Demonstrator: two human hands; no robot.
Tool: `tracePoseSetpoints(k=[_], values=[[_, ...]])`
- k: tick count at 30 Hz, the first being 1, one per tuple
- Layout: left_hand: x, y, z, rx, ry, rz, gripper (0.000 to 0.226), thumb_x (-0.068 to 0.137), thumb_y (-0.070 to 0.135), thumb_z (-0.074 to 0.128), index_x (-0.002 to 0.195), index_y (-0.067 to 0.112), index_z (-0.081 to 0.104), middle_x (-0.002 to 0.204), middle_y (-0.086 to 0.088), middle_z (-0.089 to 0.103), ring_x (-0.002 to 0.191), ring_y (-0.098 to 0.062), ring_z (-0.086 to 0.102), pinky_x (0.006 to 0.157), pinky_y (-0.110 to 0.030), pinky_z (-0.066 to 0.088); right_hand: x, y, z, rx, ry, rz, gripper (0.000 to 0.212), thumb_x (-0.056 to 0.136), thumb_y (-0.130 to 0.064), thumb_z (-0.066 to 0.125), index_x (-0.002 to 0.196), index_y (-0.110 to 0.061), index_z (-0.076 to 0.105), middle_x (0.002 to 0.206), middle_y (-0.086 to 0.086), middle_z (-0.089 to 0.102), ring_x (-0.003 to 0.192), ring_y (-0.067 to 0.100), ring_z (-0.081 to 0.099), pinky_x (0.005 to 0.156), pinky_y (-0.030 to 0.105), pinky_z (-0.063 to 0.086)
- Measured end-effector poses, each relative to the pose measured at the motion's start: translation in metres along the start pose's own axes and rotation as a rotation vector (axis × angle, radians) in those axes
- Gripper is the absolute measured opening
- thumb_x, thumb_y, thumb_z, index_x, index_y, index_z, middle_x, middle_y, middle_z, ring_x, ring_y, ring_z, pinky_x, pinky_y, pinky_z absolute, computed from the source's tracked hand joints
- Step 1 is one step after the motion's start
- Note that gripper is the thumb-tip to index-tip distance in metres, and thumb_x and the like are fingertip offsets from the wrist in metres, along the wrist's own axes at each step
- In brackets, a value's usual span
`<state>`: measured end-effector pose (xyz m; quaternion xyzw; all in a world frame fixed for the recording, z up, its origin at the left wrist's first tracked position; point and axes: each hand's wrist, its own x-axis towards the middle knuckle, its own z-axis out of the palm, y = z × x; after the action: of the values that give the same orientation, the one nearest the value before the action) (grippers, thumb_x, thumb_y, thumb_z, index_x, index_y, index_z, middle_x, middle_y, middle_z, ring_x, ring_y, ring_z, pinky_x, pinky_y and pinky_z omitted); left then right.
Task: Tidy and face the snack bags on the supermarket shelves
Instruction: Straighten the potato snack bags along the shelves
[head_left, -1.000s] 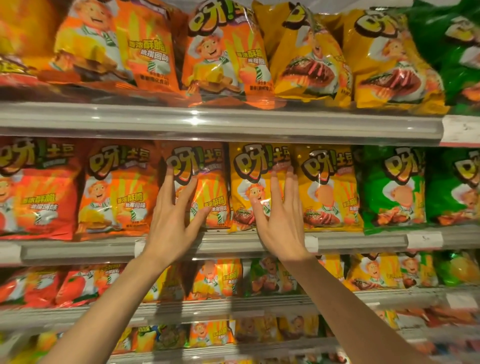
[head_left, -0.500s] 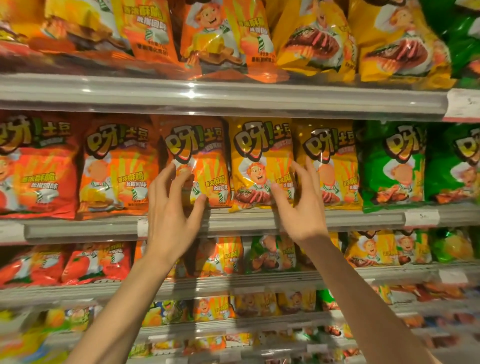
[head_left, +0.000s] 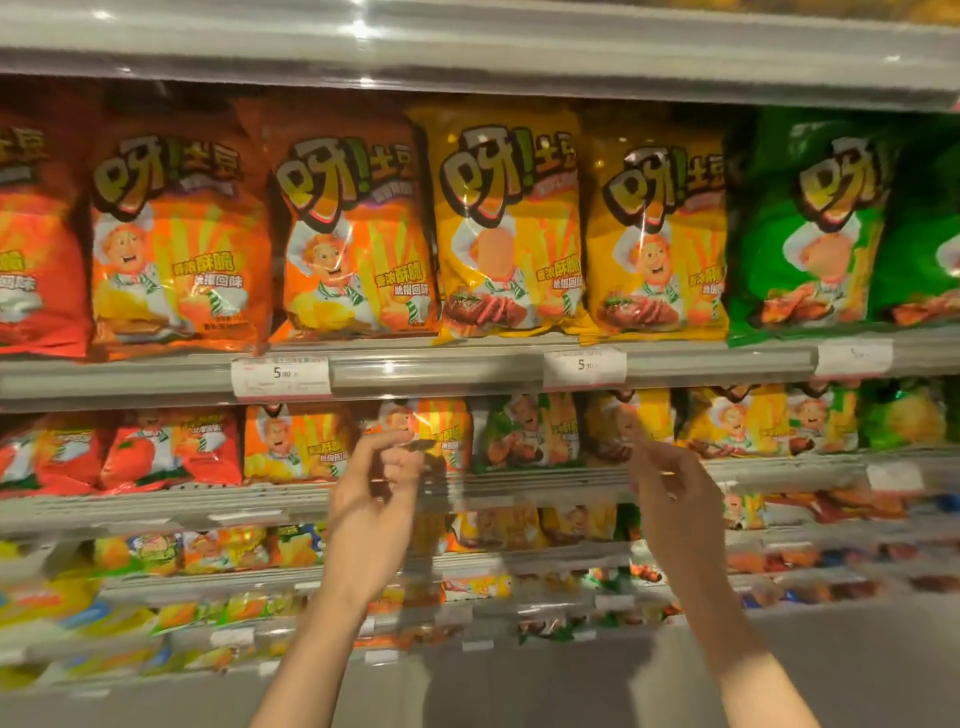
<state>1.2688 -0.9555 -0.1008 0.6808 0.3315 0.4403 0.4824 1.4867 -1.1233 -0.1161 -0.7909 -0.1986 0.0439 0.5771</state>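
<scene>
**Glossy bags upright, hands loose below**

Shiny, crinkled snack bags (head_left: 506, 228) stand upright in a row across the upper half of the frame, red through orange and yellow to green, on a smooth grey shelf rail (head_left: 436, 369). At lower centre, the left hand (head_left: 374, 499) curls its fingers loosely and the right hand (head_left: 675, 499) hangs half-curled, both blurred and holding nothing.

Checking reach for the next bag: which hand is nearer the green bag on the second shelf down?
Right. The right hand is just lower right of the green bag; the left hand sits farther to its left.
</scene>
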Motion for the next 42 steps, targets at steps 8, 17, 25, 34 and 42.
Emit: tracePoseSetpoints(k=[8, 17, 25, 34, 42], values=[[0.003, -0.039, 0.058, 0.170, -0.099, -0.169, 0.021, 0.099, 0.015, 0.061, 0.108, 0.033, 0.060, 0.093, -0.002, 0.071, 0.082, -0.008, 0.067, 0.075, -0.023, 0.054, 0.026, 0.037, 0.013, -0.061, -0.120, 0.082, 0.016, 0.099, -0.015, 0.063, 0.112, -0.010, 0.072, 0.088, 0.002, 0.073, 0.074, 0.014, 0.067, 0.067, 0.022, 0.050], [0.051, -0.054, 0.115, 0.624, -0.265, -0.181, 0.058, 0.099, 0.052, 0.055, 0.149, 0.025, 0.044, 0.136, -0.009, 0.063, 0.125, -0.033, 0.056, 0.099, -0.046, 0.050, 0.066, 0.020, 0.061, -0.309, -0.479, 0.025, 0.042, 0.104, -0.034, 0.055, 0.140, -0.014, 0.057, 0.127, 0.005, 0.070, 0.119, 0.027, 0.064, 0.101, 0.044, 0.052], [0.060, -0.052, 0.116, 0.532, -0.172, -0.252, 0.059, 0.093, 0.060, 0.060, 0.140, 0.025, 0.056, 0.126, -0.002, 0.065, 0.126, -0.026, 0.053, 0.103, -0.040, 0.047, 0.075, 0.023, 0.067, -0.214, -0.495, 0.030, 0.031, 0.103, -0.035, 0.056, 0.127, -0.017, 0.064, 0.123, 0.003, 0.071, 0.116, 0.022, 0.065, 0.096, 0.033, 0.049], [0.049, -0.042, 0.097, 0.096, -0.138, -0.263, 0.036, 0.091, 0.046, 0.072, 0.120, 0.025, 0.068, 0.113, 0.004, 0.072, 0.105, -0.013, 0.068, 0.096, -0.044, 0.055, 0.075, 0.012, 0.068, -0.104, -0.484, 0.002, 0.043, 0.101, -0.052, 0.052, 0.120, -0.017, 0.070, 0.116, -0.003, 0.069, 0.108, 0.016, 0.063, 0.075, 0.013, 0.041], [0.025, -0.048, 0.067, -0.105, -0.244, -0.288, 0.024, 0.094, 0.018, 0.073, 0.113, 0.008, 0.064, 0.097, 0.001, 0.077, 0.087, -0.017, 0.075, 0.072, -0.029, 0.061, 0.046, 0.010, 0.072, -0.044, -0.481, 0.117, 0.044, 0.081, -0.070, 0.062, 0.108, -0.035, 0.065, 0.101, -0.021, 0.071, 0.088, -0.011, 0.064, 0.066, 0.010, 0.045]])
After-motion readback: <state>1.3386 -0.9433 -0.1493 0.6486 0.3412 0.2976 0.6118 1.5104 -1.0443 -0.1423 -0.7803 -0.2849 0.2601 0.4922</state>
